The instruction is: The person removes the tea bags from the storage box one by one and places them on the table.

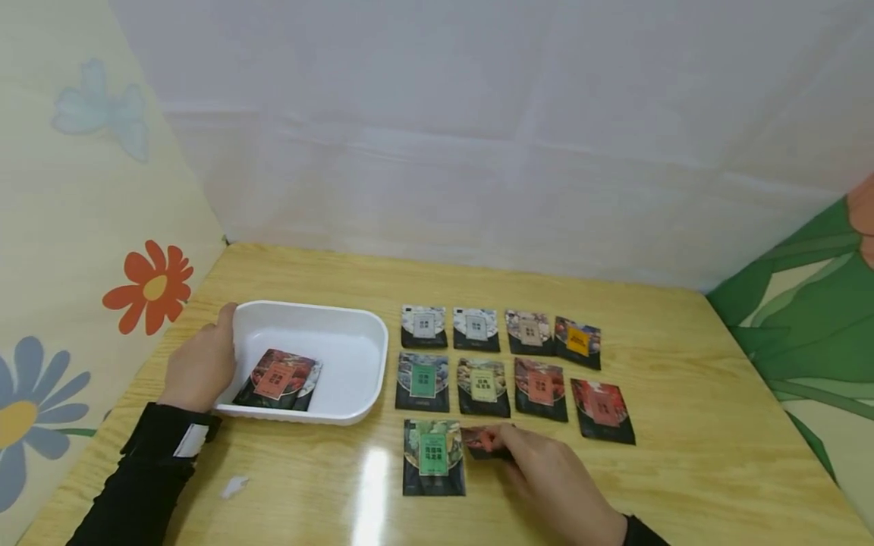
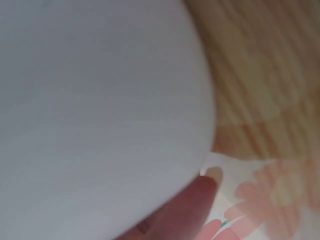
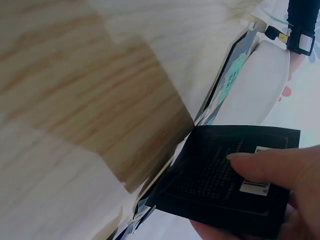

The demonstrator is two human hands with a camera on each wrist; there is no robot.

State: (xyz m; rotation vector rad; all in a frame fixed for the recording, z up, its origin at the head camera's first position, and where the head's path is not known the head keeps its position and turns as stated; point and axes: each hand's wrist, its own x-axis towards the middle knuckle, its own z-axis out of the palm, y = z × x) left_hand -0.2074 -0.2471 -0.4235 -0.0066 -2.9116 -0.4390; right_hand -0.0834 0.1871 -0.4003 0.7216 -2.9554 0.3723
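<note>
My left hand [image 1: 201,368] grips the left rim of a white plastic tray [image 1: 351,364]; in the left wrist view, a fingertip [image 2: 190,207] shows at the tray's edge. A few overlapping packets [image 1: 276,379] lie in the tray, the top one red-labelled. My right hand [image 1: 556,478] pinches a small dark packet with red on its front [image 1: 481,442], tilted up at the table. Its black back [image 3: 210,170], printed with a barcode, faces the right wrist view, thumb across it. Just left of it lies a green-labelled packet [image 1: 433,459].
Beyond the right hand, several flat packets lie in two rows: white-labelled [image 1: 424,326] and orange-labelled [image 1: 577,341] ones at the back, green [image 1: 422,381], yellow [image 1: 483,387] and red [image 1: 539,388] ones in front. A white scrap [image 1: 235,486] lies near the left sleeve.
</note>
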